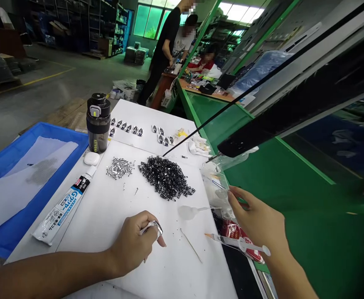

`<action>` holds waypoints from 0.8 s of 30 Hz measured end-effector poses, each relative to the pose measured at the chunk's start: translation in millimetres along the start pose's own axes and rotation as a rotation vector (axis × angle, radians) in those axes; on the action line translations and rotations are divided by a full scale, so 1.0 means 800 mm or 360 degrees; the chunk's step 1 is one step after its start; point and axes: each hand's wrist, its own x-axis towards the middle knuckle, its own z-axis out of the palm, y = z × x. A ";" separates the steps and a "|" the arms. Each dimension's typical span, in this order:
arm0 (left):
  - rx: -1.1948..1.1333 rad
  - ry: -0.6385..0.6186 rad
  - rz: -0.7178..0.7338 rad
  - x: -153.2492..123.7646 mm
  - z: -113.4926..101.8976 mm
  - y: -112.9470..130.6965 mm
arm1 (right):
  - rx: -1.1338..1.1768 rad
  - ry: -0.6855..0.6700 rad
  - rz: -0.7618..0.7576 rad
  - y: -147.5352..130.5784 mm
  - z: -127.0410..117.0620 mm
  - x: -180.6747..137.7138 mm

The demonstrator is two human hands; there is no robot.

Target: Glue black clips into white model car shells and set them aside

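On the white sheet [91, 224], a blue plastic tray [45, 128] sits at nine o'clock beside a soft tube labelled "GRIP" [60, 211], and one heap of black metal clips [166, 178] lies at twelve o'clock. The left hand [132, 245] is closed around a shiny silver piece [152, 227]; the half-open right hand [259, 220] touches a crinkled clear plastic bag [216, 195] at three o'clock, above one syringe [232, 242].
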 end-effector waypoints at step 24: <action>0.0139 -0.0007 -0.0037 0.003 0.001 0.002 | 0.0175 0.0263 0.0237 0.030 0.017 0.042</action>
